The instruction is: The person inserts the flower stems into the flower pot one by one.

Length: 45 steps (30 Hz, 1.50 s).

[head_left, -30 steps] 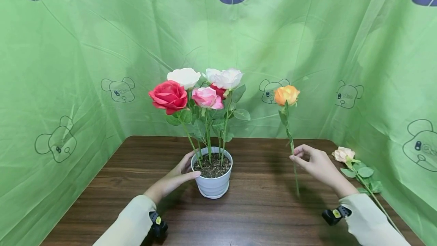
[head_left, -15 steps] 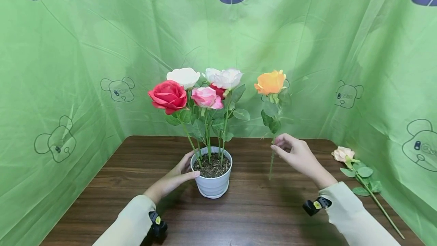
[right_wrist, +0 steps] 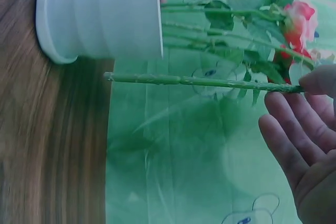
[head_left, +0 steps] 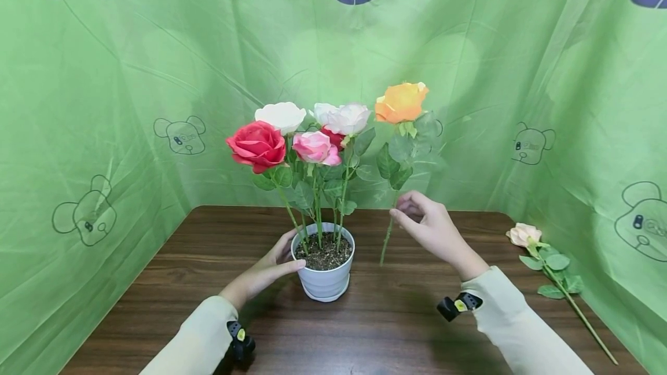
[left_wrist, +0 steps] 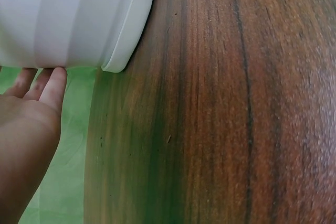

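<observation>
My left hand holds the left side of a white flower pot, thumb at the front near the rim and the other fingers partly hidden behind. In the left wrist view, fingertips touch the pot wall. Soil fills the pot, and several roses stand in it: red, white, pale and pink. Right of the pot, my right hand pinches an orange rose by its green stem. Its lower stem end hangs free beside the pot, above the table.
A cream rose with leaves lies along the right side of the brown wooden table. Green printed cloth encloses the back and both sides. Each wrist wears a small black camera.
My right hand has moved left and upward with the orange rose, closer to the pot, and the blossom has turned. My left hand and the pot have stayed in place.
</observation>
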Available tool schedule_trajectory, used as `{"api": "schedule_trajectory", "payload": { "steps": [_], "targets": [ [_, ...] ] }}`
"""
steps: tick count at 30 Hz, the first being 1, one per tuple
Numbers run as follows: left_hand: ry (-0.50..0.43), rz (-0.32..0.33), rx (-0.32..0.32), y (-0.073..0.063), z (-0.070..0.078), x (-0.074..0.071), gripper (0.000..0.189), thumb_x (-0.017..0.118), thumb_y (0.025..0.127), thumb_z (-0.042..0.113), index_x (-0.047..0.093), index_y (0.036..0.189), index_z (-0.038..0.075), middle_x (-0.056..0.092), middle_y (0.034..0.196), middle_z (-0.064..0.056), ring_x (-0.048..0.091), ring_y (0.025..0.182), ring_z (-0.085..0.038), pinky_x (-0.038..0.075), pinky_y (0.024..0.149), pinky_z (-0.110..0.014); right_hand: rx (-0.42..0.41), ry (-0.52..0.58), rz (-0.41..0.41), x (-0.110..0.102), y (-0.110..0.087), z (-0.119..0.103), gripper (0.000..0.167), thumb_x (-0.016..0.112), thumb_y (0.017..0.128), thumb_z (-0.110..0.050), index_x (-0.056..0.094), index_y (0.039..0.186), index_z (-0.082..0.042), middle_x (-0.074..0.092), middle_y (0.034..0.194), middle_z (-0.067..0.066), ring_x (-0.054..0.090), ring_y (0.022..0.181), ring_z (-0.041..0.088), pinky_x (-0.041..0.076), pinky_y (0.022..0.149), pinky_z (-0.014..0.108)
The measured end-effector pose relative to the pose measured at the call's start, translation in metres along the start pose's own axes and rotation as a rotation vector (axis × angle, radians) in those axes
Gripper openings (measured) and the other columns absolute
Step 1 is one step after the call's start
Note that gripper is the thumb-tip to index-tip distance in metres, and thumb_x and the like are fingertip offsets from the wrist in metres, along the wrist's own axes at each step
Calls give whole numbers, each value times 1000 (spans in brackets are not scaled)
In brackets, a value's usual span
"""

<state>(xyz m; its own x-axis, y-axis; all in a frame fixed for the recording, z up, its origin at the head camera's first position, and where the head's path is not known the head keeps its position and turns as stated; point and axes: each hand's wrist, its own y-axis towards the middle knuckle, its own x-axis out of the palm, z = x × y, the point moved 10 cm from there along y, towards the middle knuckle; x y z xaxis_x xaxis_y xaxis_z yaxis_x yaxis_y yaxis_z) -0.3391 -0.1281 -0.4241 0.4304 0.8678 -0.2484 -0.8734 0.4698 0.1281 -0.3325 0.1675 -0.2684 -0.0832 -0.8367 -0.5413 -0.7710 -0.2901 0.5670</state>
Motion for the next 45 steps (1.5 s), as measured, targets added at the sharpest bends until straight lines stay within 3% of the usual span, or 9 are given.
{"api": "schedule_trajectory", "payload": {
  "steps": [2, 9, 15, 18, 21, 30, 37, 45],
  "targets": [
    [0, 3, -3, 0, 0, 0, 80, 65, 97, 25, 16, 160, 29, 18, 165, -5, 18, 149, -32, 17, 118, -53, 4, 48, -7, 3, 2, -14, 16, 70, 96, -14, 63, 106, -4, 71, 90, 5, 70, 78, 15, 58, 70, 31],
    [1, 10, -3, 0, 0, 0, 80, 66, 97, 25, 17, 160, 27, 18, 165, -5, 18, 149, -32, 17, 118, -52, -88, 212, 20, 18, 11, -27, 15, 68, 95, -4, 60, 107, 1, 70, 90, 10, 69, 73, 19, 60, 67, 43],
    [1, 8, 0, 0, 0, 0, 80, 65, 97, 24, 16, 160, 27, 17, 165, -6, 17, 149, -32, 18, 117, -52, -137, 243, 16, 33, 18, -52, 17, 64, 94, 7, 57, 109, 10, 69, 93, 19, 69, 73, 23, 60, 67, 38],
    [0, 7, 3, 0, 0, 0, 79, 65, 97, 23, 17, 160, 26, 18, 165, -6, 17, 149, -32, 18, 117, -52, -139, 252, 1, 39, 20, -73, 17, 61, 94, 9, 56, 109, 13, 68, 94, 24, 68, 73, 29, 60, 69, 40],
    [0, 4, 3, 1, 0, 0, 80, 65, 97, 23, 16, 160, 26, 18, 165, -6, 17, 149, -32, 17, 118, -52, -151, 250, -2, 43, 20, -90, 14, 60, 94, 10, 56, 107, 12, 68, 93, 24, 68, 73, 28, 60, 69, 39],
    [-11, -1, 9, 2, -1, 0, 80, 65, 98, 22, 16, 161, 25, 18, 165, -5, 17, 149, -31, 18, 117, -53, -212, 218, -3, 75, 32, -70, 15, 64, 97, -2, 60, 111, 0, 71, 95, 12, 69, 76, 26, 57, 65, 34],
    [-23, -3, 20, 2, -1, 1, 80, 65, 98, 20, 16, 160, 23, 19, 165, -6, 19, 149, -31, 20, 117, -52, -254, 170, -7, 90, 33, -74, 16, 66, 98, -13, 63, 112, -5, 71, 95, 2, 67, 79, 12, 55, 62, 29],
    [-41, -6, 21, 3, -2, 2, 79, 65, 98, 20, 17, 160, 25, 21, 164, -6, 20, 149, -30, 21, 117, -52, -287, 146, -23, 101, 32, -78, 12, 66, 97, -10, 63, 108, -8, 70, 92, -2, 65, 82, 11, 55, 61, 29]
  ]
}}
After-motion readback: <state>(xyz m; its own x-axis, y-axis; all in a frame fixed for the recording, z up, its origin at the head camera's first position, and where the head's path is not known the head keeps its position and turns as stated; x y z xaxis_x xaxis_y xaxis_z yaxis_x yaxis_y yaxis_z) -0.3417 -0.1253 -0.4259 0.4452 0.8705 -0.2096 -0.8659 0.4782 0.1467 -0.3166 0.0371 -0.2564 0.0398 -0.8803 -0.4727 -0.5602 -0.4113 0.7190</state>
